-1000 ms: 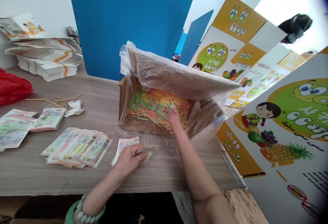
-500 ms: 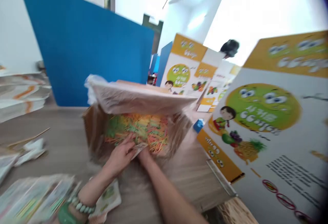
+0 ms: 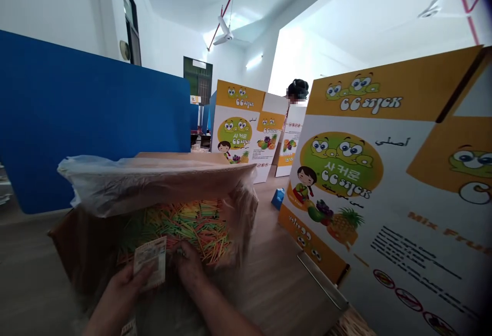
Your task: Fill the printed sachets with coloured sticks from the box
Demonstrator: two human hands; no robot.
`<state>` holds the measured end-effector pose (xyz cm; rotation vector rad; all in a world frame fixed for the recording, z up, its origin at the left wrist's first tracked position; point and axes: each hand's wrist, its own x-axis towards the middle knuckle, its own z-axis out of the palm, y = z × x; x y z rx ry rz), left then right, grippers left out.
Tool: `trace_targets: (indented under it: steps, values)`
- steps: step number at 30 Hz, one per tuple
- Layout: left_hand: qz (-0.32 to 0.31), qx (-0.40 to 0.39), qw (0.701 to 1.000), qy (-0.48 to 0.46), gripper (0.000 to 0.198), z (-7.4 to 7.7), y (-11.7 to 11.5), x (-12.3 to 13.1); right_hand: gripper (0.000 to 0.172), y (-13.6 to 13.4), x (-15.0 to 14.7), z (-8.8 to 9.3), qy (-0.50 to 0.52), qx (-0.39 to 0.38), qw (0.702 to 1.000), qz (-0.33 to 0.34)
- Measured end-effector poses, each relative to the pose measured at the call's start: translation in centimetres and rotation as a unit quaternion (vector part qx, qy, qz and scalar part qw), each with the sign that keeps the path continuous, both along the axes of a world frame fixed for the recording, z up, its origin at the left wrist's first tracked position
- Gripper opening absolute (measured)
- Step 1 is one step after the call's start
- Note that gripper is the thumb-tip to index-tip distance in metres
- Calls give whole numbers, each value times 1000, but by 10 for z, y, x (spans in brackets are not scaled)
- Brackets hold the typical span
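My left hand (image 3: 125, 287) pinches a small printed packet (image 3: 157, 254) upright at the near side of an open carton (image 3: 63, 246). Inside that carton, which has a clear plastic liner (image 3: 103, 182), lies a heap of thin sticks (image 3: 200, 223) in green, orange, yellow and pink. At the heap's near edge is my right hand (image 3: 190, 269), just right of the packet, its fingers curled inward. What those fingers hold, if anything, is too dark to make out.
Tall printed cartons stand to the right (image 3: 338, 172) and farther back (image 3: 238, 120). Behind the open carton rises a blue partition (image 3: 96, 105). A small blue object (image 3: 277, 198) sits on the table (image 3: 269, 254). Another person's head shows beyond the cartons.
The view has shifted, so the open carton appears lower and farther left. My left hand has drawn back from over the sticks and holds the packet upright; my right fingers have come into sight.
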<state>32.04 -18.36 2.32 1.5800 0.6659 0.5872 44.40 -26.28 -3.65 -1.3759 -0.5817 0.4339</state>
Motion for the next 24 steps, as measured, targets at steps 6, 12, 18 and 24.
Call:
trace_targets:
  steps: [6, 12, 18, 24]
  values:
    - [27, -177, 984, -20, 52, 6, -23, -37, 16, -11, -3, 14, -79, -60, 995, 5]
    - [33, -160, 985, -51, 37, 8, -18, -53, 7, -14, -4, 30, 13, 74, 997, -1]
    - [-32, -84, 993, -82, 33, 1, -23, -63, 20, -26, -32, 76, 59, 163, 983, 57]
    - [-13, -85, 995, -59, 36, -3, -28, -70, 20, -31, -59, 107, 61, 214, 973, 68]
